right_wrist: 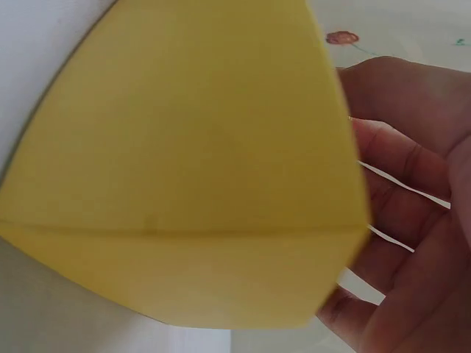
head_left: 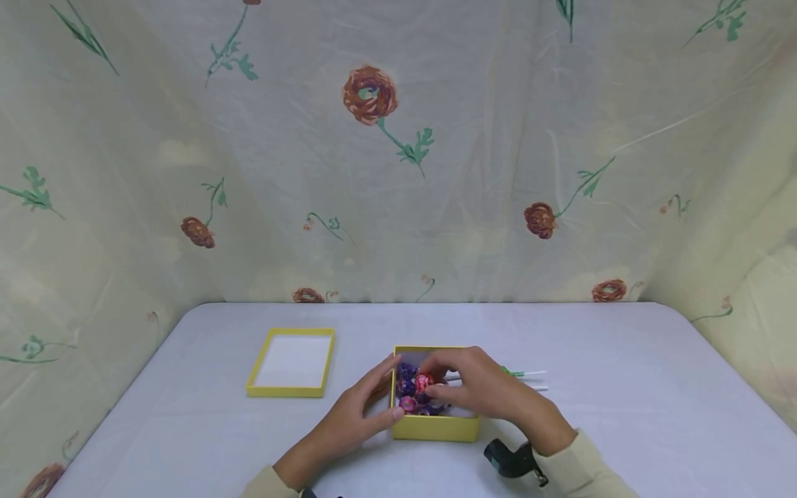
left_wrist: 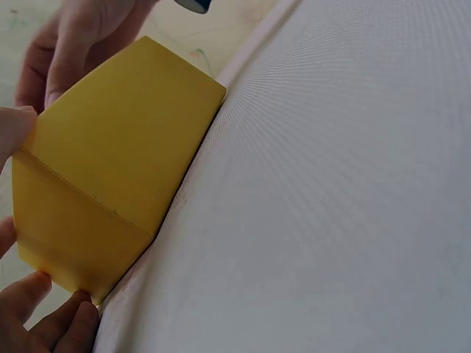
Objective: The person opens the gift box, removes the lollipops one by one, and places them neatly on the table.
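An uncovered yellow box (head_left: 436, 429) stands on the table with several lollipops in purple and pink wrappers (head_left: 407, 380) inside. My left hand (head_left: 355, 418) holds the box at its left side, thumb at the near corner and fingers along the wall; its fingertips (left_wrist: 81, 323) show against the yellow side in the left wrist view. Over the box, my right hand (head_left: 476, 384) pinches a red-wrapped lollipop (head_left: 423, 382) between thumb and forefinger. The box wall hides the candy from both wrist views.
A yellow-rimmed box lid (head_left: 254, 387) lies at the left, its white inside facing up. Right of the box, white lollipop sticks (head_left: 532, 374) stick out past my right hand, one with green near it. Flowered cloth (head_left: 467, 207) hangs behind the white-covered table (head_left: 205, 387).
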Demonstrator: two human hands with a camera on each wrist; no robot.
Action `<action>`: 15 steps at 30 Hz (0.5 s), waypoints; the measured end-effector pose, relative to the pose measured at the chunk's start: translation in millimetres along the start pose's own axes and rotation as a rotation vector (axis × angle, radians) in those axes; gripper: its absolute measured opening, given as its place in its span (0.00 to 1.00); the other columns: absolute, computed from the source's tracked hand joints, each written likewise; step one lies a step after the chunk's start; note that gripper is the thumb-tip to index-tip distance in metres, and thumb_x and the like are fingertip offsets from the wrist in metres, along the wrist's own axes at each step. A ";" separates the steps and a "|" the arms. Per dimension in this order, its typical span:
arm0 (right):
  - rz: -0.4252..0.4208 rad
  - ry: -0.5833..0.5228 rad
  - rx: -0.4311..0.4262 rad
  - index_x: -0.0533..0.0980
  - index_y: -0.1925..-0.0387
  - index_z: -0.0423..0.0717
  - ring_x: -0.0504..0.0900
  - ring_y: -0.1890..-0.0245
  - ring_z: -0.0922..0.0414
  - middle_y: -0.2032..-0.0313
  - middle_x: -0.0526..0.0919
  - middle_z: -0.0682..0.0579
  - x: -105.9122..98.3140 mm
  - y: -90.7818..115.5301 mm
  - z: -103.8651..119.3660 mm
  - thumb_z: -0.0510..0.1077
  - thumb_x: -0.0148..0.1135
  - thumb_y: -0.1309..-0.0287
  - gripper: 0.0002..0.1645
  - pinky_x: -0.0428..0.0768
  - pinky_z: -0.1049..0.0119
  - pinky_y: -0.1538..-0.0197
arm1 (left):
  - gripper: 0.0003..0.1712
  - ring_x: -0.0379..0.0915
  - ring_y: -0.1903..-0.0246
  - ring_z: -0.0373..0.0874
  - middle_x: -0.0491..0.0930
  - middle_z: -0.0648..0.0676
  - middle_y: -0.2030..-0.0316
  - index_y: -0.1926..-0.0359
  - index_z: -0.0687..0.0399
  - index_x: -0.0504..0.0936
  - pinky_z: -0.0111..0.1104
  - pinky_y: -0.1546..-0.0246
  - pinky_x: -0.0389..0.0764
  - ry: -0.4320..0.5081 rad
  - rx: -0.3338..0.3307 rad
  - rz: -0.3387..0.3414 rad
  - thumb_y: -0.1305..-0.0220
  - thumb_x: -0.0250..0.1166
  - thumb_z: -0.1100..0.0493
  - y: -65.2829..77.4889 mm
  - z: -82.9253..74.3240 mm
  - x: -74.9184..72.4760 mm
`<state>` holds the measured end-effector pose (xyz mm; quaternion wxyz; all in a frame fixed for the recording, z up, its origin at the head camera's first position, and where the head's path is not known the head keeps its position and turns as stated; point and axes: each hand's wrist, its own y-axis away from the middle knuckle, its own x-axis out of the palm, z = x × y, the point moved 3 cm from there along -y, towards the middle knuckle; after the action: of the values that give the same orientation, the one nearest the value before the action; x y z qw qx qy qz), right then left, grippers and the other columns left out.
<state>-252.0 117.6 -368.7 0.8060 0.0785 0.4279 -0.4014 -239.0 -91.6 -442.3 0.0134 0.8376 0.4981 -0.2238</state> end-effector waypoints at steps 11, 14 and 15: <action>-0.048 0.025 0.018 0.80 0.55 0.52 0.80 0.61 0.66 0.61 0.83 0.62 -15.6 4.5 8.6 0.46 0.65 0.40 0.11 0.84 0.58 0.52 | 0.41 0.56 0.31 0.45 0.50 0.46 0.26 0.26 0.34 0.53 0.37 0.31 0.61 -0.011 -0.029 0.001 0.34 0.63 0.53 -0.3 -0.1 0.2; -0.073 0.038 0.012 0.80 0.55 0.51 0.80 0.61 0.66 0.61 0.84 0.62 -20.0 6.4 10.2 0.45 0.65 0.40 0.11 0.84 0.58 0.53 | 0.41 0.56 0.31 0.44 0.50 0.46 0.26 0.25 0.36 0.53 0.37 0.31 0.61 -0.013 -0.034 0.000 0.34 0.63 0.53 -0.2 -1.8 0.3; -0.081 0.041 0.012 0.80 0.55 0.51 0.80 0.61 0.66 0.61 0.84 0.62 -21.4 7.2 10.4 0.45 0.65 0.40 0.11 0.84 0.57 0.53 | 0.41 0.56 0.31 0.44 0.50 0.45 0.26 0.25 0.36 0.53 0.37 0.31 0.61 -0.014 -0.036 0.000 0.35 0.63 0.52 -0.2 -2.2 0.4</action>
<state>-247.0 129.9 -347.6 0.7797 0.0744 0.4447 -0.4345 -238.2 -90.6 -440.4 0.0319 0.8355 0.5021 -0.2208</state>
